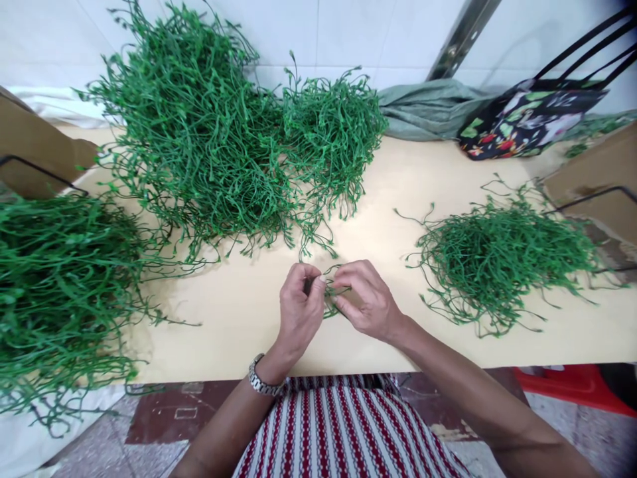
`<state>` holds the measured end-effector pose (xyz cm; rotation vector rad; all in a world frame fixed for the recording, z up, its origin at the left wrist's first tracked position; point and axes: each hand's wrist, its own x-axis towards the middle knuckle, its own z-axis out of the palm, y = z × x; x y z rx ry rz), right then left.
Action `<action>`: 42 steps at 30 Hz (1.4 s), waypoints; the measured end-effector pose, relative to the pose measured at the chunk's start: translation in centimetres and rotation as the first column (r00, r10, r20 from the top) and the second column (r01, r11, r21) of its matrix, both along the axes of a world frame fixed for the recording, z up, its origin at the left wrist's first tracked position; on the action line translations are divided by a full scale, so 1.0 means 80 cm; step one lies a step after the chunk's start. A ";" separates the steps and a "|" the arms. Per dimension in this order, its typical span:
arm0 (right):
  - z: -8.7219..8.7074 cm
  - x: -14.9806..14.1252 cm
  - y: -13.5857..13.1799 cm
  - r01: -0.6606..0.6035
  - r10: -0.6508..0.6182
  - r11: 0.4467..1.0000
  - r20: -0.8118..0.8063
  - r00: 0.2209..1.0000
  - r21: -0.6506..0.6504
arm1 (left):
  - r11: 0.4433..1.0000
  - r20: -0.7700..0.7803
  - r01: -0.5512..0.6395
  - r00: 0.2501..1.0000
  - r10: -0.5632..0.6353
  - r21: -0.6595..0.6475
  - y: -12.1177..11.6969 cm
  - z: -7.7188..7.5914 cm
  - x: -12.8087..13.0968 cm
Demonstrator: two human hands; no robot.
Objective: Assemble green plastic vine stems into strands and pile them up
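Observation:
Over the near middle of the table, my left hand (pixel 301 305) is closed, with thumb and forefinger pinching a few thin green artificial stems (pixel 329 312). My right hand (pixel 369 302) faces it, its thumb and fingers bent around the other side of the same stems. The stems curve through the small gap between both hands; their ends are partly hidden by my fingers. Just beyond my hands lie loose tips of a large heap of green stems (pixel 199 133) with small bud-like ends. A smaller clump (pixel 331 126) adjoins that heap on its right.
More stems are piled at the left (pixel 60 285) and right (pixel 502 252) of the table (pixel 223 332). Cardboard boxes (pixel 34 146) stand at both sides. A floral bag (pixel 532 119) and grey-green cloth (pixel 432 109) lie along the tiled wall. Something red (pixel 572 385) is below the table's right edge.

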<state>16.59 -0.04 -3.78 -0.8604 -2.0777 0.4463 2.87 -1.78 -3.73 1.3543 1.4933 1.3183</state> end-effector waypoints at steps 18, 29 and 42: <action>0.001 0.013 0.003 -0.038 -0.009 0.942 -0.138 0.990 -0.332 | 0.915 -0.314 0.360 0.903 -0.293 0.181 0.000 0.009 -0.016; 0.003 0.015 0.006 0.038 -0.039 0.999 0.033 0.999 0.023 | 0.910 -0.639 0.373 0.749 -0.178 0.183 -0.007 0.013 -0.011; 0.017 0.023 0.008 -0.097 -0.010 0.977 0.494 0.870 0.190 | 0.901 -0.849 0.432 0.491 -0.198 0.040 -0.006 0.019 -0.014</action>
